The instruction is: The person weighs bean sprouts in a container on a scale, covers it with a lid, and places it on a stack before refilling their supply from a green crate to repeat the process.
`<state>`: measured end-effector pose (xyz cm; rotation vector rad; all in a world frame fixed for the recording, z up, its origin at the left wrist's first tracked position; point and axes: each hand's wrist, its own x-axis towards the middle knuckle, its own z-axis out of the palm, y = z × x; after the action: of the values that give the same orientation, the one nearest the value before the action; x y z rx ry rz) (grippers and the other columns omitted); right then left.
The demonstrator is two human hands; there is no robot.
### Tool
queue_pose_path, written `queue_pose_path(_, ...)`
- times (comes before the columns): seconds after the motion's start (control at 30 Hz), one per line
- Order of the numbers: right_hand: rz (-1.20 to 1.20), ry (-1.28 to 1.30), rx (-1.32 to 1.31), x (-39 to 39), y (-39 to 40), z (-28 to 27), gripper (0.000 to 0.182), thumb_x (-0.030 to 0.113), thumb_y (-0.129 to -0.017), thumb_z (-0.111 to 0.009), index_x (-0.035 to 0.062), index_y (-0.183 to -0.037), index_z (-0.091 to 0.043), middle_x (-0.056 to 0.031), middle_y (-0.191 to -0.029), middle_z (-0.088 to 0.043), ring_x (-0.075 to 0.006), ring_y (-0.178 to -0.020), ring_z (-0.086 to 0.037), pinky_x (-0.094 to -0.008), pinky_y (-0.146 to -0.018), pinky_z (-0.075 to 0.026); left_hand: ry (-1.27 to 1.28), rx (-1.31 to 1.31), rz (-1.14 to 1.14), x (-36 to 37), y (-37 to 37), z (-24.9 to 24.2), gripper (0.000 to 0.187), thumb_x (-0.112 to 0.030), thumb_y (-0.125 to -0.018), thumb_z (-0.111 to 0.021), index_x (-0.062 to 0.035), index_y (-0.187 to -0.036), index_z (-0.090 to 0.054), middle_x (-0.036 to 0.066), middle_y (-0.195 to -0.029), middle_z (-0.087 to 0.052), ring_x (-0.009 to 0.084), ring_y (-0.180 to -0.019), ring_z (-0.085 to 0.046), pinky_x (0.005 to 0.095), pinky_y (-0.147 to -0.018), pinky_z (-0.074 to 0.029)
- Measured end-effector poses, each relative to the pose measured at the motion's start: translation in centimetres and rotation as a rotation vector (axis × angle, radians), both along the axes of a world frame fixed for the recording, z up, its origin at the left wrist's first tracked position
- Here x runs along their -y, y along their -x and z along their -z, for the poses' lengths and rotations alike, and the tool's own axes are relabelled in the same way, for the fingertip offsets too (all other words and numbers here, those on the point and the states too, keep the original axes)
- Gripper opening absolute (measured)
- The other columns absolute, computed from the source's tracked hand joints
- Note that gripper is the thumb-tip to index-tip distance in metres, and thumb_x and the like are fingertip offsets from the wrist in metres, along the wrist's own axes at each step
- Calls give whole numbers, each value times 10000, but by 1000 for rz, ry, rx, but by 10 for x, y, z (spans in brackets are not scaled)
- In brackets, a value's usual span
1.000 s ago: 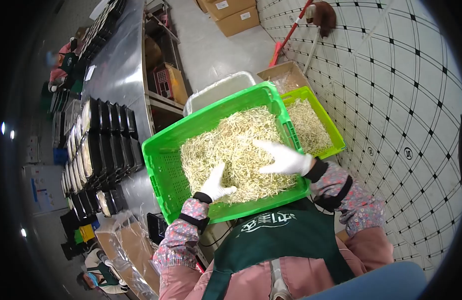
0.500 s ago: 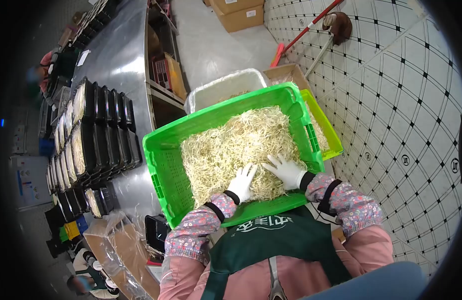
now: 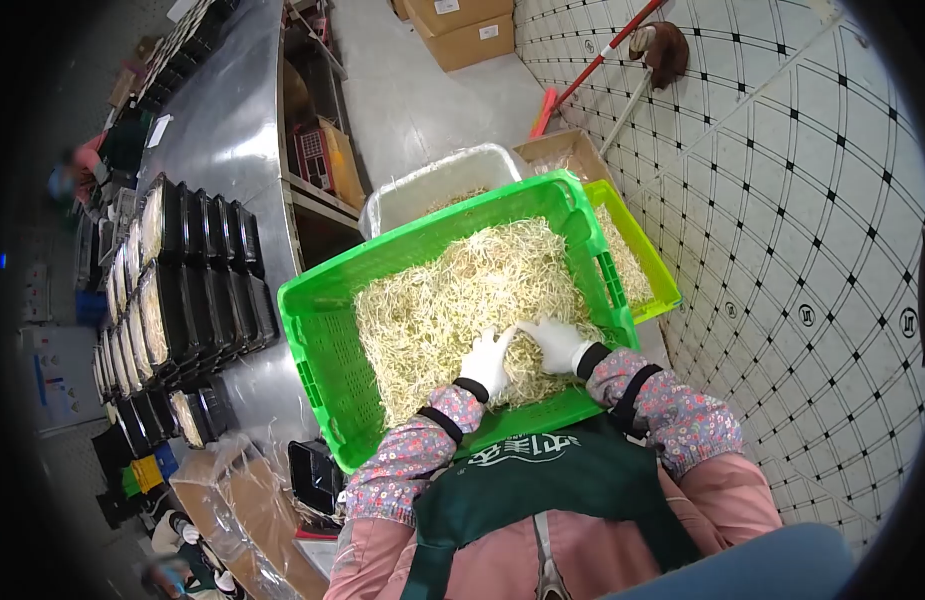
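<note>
A green perforated crate [image 3: 322, 290] in front of me holds a thick heap of pale bean sprouts [image 3: 452, 290]. My left hand [image 3: 485, 364], in a white glove, presses into the near side of the heap, its fingers bent down among the sprouts. Just to its right, my right hand [image 3: 558, 346], gloved too, also has its fingers curled into them. The thumb sides of both hands face each other and nearly touch. Sprouts partly hide the fingertips.
Left stands a steel table [image 3: 222, 120] with stacked black trays [image 3: 207, 300] of sprouts. A whitish tub [image 3: 442, 185] and a yellow-green crate [image 3: 670, 285] sit behind and right of the crate. Below left are a plastic-lined carton [image 3: 232, 510] and a co-worker [image 3: 182, 570].
My spread fingers have bent down into the sprouts. The right hand has shifted slightly left, closer to the left hand. The whole view has shifted a little.
</note>
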<state>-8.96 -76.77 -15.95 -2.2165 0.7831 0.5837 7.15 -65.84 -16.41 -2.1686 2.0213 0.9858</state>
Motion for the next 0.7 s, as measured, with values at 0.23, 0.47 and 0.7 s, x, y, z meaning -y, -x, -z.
queue_pose_path(0.23,272,-234,526,16,22,-16,757,173,-628,-792,-22,-1291,-481,-259,-1141,-588,-357,-1050,-588,-378,-909,-474,157,-352,-219,15,-17,-44,529,-275,-720,-753,-59,-1169,-576,175,-1080,-604,333,-1004,-595,376,-886,-491)
queue_pose_path(0.47,365,-163,1022,100,74,-145,720,93,-621,-780,-2,-1278,-501,-177,-1208,-585,-285,-1128,-567,-374,-1000,-436,326,-640,-330,118,37,-170,520,-217,-692,-761,-43,-1150,-588,175,-1084,-597,330,-1044,-574,380,-912,-470)
queue_pose_path(0.7,621,-153,1093,154,167,-150,709,140,-685,-821,-11,-1288,-480,-122,-1191,-586,-199,-1129,-547,-327,-990,-430,642,-425,-4,214,127,-167,593,-146,-639,-777,-46,-1184,-565,141,-1101,-574,309,-1035,-570,357,-912,-466)
